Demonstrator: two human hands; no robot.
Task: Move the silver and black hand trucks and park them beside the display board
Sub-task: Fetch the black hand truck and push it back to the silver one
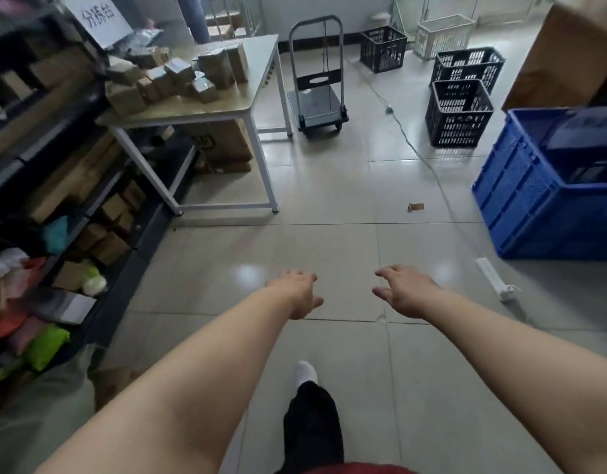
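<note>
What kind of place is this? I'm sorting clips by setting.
Probably a small parcel-sorting or stock room: a white-legged table piled with taped cardboard parcels, dark shelving crammed with boxes and bagged goods, and a grey folding platform hand truck beside black plastic crates.

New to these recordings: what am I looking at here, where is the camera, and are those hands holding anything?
There is no machine here. One wide-angle camera sits on a person's head and looks forward and down, so the two bare arms reaching into view are the wearer's own. The left hand and right hand are stretched out over the tiled floor with fingers loosely spread, and neither has a grip on anything. Ahead stands a hand truck with a silver handle and dark platform, beside a white-legged table piled with small cardboard parcels. To the right are black crates and a blue crate; shelves line the left.
</note>
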